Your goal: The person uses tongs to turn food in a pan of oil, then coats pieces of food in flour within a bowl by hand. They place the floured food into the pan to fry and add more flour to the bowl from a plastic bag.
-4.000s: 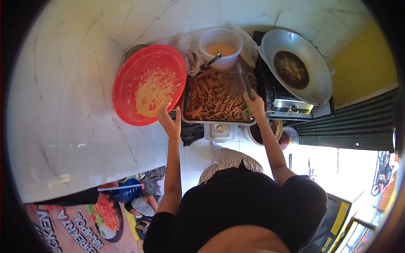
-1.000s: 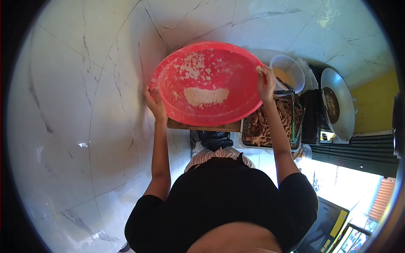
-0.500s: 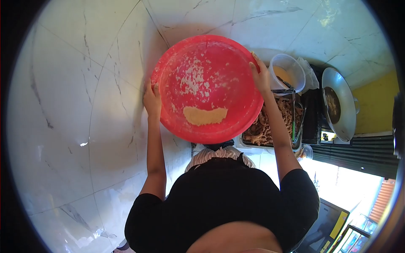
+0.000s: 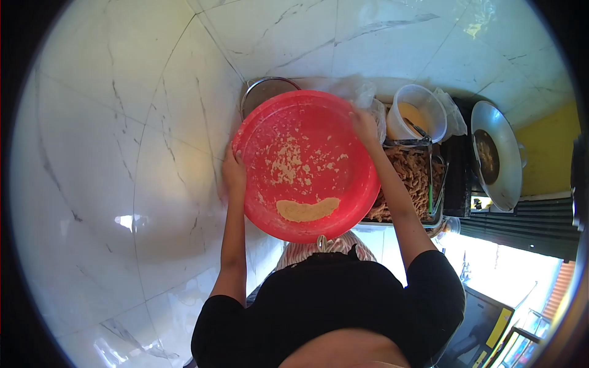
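Note:
A large red plastic basin point(image 4: 353, 184) is held between my two hands in front of my body. My left hand point(image 4: 234, 168) grips its left rim, fingers wrapped over the edge. On the upper right rim, my right hand point(image 4: 365, 127) is closed around the edge, slightly blurred. Inside the basin, a crescent of pale yellowish powder point(image 4: 307, 210) lies along the near side. Pale clumps point(image 4: 288, 161) are scattered over the middle of its bottom.
A round metal-rimmed sieve point(image 4: 270, 89) shows partly behind the basin. To the right stand a tray of brown strips point(image 4: 410, 178) with tongs, a clear tub point(image 4: 438, 113) holding yellowish liquid, and a wok point(image 4: 506, 165) with dark oil. Marbled tile walls point(image 4: 92, 153) rise at the left and back.
The basin has come down toward my body, with both hands still on its rim. The powder and clumps have shifted inside it. The sieve behind has come into view.

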`<state>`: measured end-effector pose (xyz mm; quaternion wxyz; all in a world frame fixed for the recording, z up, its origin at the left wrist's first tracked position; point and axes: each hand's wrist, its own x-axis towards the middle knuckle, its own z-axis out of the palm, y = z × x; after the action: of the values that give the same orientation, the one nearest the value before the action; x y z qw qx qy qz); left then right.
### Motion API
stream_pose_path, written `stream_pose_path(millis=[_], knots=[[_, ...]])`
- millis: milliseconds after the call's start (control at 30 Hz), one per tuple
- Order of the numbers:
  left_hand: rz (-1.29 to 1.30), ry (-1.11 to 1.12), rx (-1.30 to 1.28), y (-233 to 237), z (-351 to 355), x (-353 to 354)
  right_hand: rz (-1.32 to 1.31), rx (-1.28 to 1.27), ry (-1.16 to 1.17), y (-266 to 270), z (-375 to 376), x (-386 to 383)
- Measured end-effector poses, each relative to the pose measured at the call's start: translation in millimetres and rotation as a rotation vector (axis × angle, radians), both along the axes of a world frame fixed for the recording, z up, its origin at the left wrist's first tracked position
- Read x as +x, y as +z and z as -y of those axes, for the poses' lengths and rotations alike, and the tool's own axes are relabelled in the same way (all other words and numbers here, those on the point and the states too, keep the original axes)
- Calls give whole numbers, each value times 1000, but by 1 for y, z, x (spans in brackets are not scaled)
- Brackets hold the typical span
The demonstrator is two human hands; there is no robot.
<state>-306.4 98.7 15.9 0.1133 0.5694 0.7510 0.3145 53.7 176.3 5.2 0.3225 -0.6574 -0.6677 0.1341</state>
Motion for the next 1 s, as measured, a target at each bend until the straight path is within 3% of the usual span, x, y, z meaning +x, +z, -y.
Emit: stream_pose_path(millis=[33,100,233,333,400,433,500,600,733,833,900,933,1000], knots=[[-1,-9,-3,-1,-2,0,-1,-3,-9,2,-2,0],[31,-109,268,-4,-5,1,9,17,-16,4,-8,-1],[-19,-220,277,26,8,40,26,-31,-85,-2,-13,-1],[-3,-304,272,19,15,68,-76,90,-93,-8,-14,1],[192,-423,191,6,23,88,-235,400,42,-4,-9,6],[193,-438,194,2,29,100,-232,406,27,-1,0,11],[341,-547,58,-3,38,126,-525,172,-72,2,20,28],[434,-593,-89,-8,42,170,-615,-34,-241,-53,18,67],[582,-677,-102,20,15,240,-574,-72,-132,-70,16,75],[332,-667,124,6,-10,279,-573,-171,-59,-85,8,74],[326,-580,101,-8,-21,295,-158,88,-207,-108,-6,75],[319,-582,106,-16,-25,298,-165,94,-208,-105,-8,76],[789,-624,-141,-26,-25,300,-163,-126,-238,-102,-5,76]])
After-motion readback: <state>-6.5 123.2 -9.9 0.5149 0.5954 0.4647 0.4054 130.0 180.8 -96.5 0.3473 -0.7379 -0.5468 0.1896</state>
